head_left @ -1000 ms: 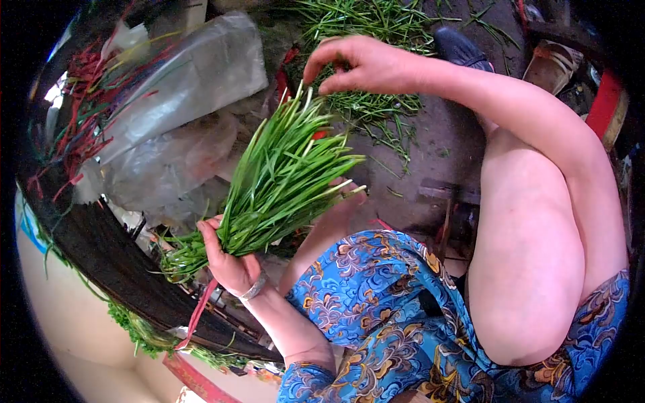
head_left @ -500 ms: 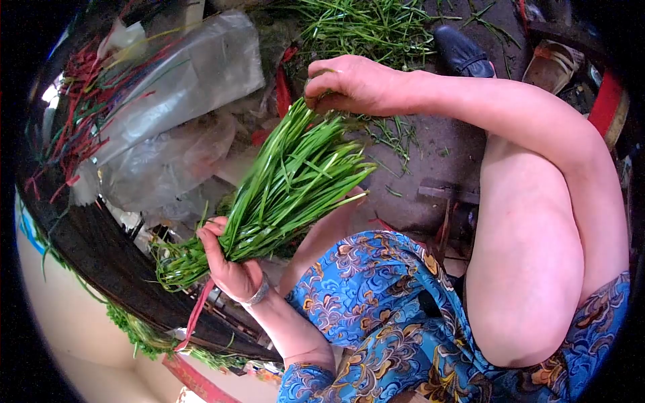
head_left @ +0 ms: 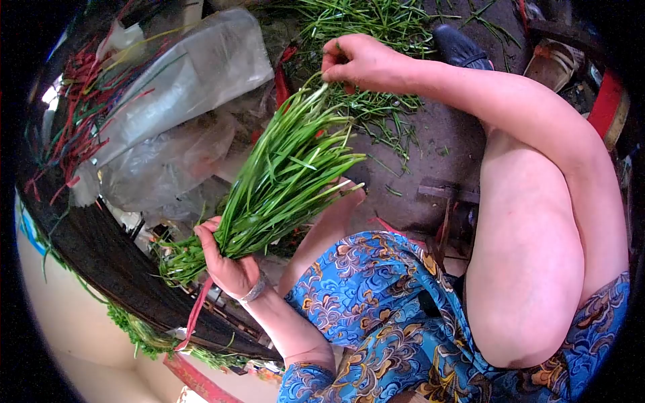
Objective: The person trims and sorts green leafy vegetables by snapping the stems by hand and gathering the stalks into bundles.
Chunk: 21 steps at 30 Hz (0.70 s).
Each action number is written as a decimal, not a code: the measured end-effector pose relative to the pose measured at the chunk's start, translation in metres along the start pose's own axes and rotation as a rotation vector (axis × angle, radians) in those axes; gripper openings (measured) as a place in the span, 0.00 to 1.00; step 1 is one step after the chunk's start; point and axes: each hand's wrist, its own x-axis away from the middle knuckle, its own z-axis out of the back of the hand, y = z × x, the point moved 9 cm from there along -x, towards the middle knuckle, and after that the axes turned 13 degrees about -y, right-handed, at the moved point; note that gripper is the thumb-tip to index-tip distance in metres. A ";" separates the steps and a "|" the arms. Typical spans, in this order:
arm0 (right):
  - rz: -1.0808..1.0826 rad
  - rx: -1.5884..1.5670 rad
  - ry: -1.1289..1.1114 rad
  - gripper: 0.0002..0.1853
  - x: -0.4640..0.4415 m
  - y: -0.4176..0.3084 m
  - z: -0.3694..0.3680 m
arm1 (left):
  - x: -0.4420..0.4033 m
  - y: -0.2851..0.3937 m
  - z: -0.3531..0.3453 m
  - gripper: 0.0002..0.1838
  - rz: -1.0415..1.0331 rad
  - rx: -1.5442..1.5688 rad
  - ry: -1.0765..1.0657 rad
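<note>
A thick bunch of green chives [head_left: 282, 171] lies across my left hand [head_left: 232, 265], whose fingers wrap round it near its limp leaf ends. The pale stalk ends fan out up and to the right, away from that wrist. Over the top of the bunch, my right hand [head_left: 359, 64] has thumb and fingertips pinched together on the pale end of a chive stalk. Part of the fingers' grip is hidden. Below and behind that hand, loose chive scraps [head_left: 376, 101] are spread on the floor.
Clear plastic bags [head_left: 195, 80] lie at the upper left beside a bundle of red and green ties [head_left: 80, 107]. A heap of green stalks [head_left: 363, 20] covers the floor at the top, near a dark shoe [head_left: 460, 47]. Greens [head_left: 138, 329] line the dark ledge at lower left.
My right hand has moved up and slightly right, drawing a stalk end out from the bunch. The bunch's stalk ends have spread a little; my left hand has barely moved.
</note>
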 end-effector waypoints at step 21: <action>0.065 0.162 -0.539 0.17 0.010 -0.022 -0.069 | -0.001 -0.004 -0.004 0.17 0.074 0.169 -0.003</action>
